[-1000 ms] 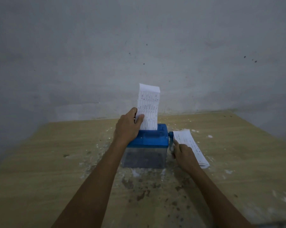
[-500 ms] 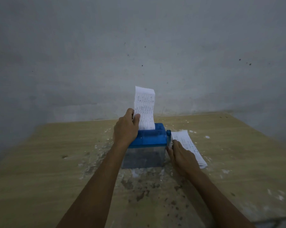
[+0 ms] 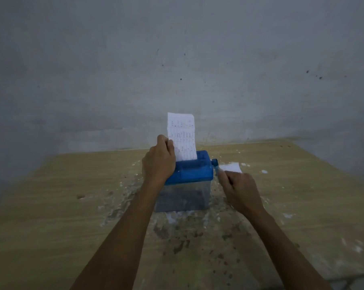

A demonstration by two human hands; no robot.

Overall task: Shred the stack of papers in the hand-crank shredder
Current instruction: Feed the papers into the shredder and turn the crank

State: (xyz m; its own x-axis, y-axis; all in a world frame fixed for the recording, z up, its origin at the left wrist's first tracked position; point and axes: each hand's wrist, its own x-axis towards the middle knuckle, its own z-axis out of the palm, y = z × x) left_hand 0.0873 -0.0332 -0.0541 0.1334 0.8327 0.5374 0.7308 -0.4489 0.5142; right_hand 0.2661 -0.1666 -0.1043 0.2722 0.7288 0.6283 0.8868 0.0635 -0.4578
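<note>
While one printed sheet (image 3: 182, 137) is standing about half out of the blue shredder (image 3: 192, 168) mid-table, the left hand (image 3: 159, 162) is pinching its edge, the right hand (image 3: 240, 190) is gripping the crank, and the remaining stack (image 3: 231, 167) is lying just beside it, unshredded.

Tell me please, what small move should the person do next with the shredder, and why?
Probably turn the crank further with the right hand. The sheet stands mostly above the shredder slot, steadied by the left hand, so most of it is not yet cut.
</note>
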